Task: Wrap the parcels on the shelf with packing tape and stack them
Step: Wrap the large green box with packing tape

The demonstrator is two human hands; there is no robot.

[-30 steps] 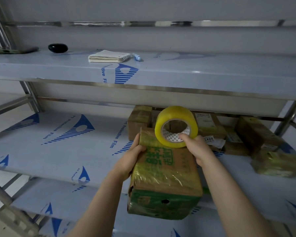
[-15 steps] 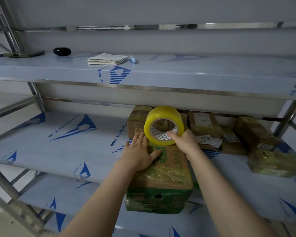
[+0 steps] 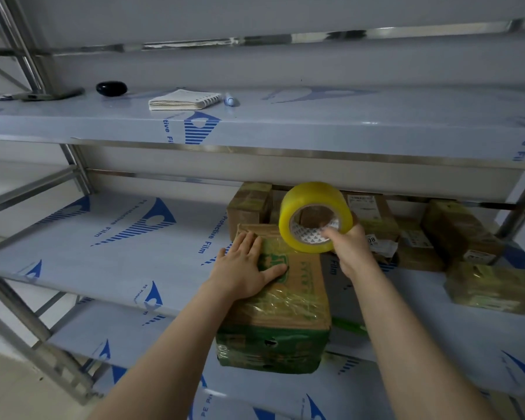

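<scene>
A brown and green cardboard parcel (image 3: 288, 310), partly covered in shiny tape, lies on the middle shelf (image 3: 109, 247) and juts over its front edge. My left hand (image 3: 246, 268) presses flat on the parcel's top, fingers spread. My right hand (image 3: 350, 247) grips a yellow roll of packing tape (image 3: 311, 218) through its core, held just above the parcel's far end. Behind it stand several more taped parcels: one upright (image 3: 249, 204), one with a white label (image 3: 373, 213), another further right (image 3: 458, 228) and a low one at the right edge (image 3: 491, 286).
The upper shelf (image 3: 315, 122) overhangs the parcels and carries a spiral notepad (image 3: 184, 100), a pen (image 3: 230, 100), a black oval object (image 3: 111, 87) and a dark flat item (image 3: 52, 93). Steel posts (image 3: 519, 204) frame the rack. A lower shelf (image 3: 422, 383) runs beneath.
My left hand moved from the parcel's side onto its top and flattened. The parcel settled lower on the shelf. The tape roll shifted slightly along the parcel's far end.
</scene>
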